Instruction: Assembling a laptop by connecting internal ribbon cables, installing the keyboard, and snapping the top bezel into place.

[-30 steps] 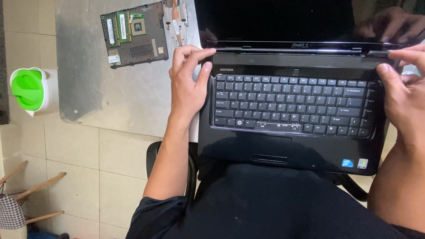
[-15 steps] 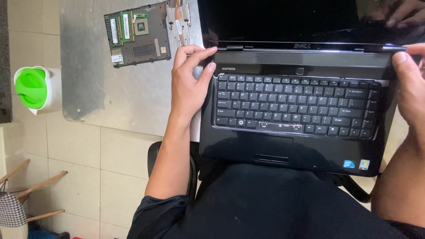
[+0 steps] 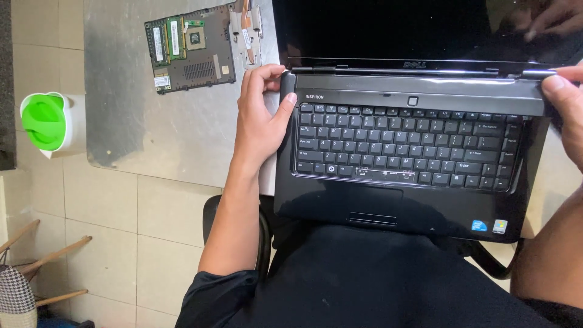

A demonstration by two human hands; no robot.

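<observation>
The left hand point(image 3: 258, 118) grasped the black laptop's point(image 3: 407, 152) left edge. The right hand point(image 3: 568, 106) gripped its right corner. A circuit board point(image 3: 190, 54) lay just above the left hand.

Circuit board point(image 3: 190, 54) on grey tabletop point(image 3: 152, 133), green-lidded white tub point(image 3: 47, 123) left, perhaps wooden sticks point(image 3: 51, 261) below.

My left hand point(image 3: 260, 118) grips the upper left corner of the open black laptop point(image 3: 407, 152), thumb by its keyboard point(image 3: 404, 149). My right hand point(image 3: 565, 106) holds its upper right corner. Left of the laptop lie a circuit board point(image 3: 189, 53) and a green-lidded container point(image 3: 45, 123).
</observation>
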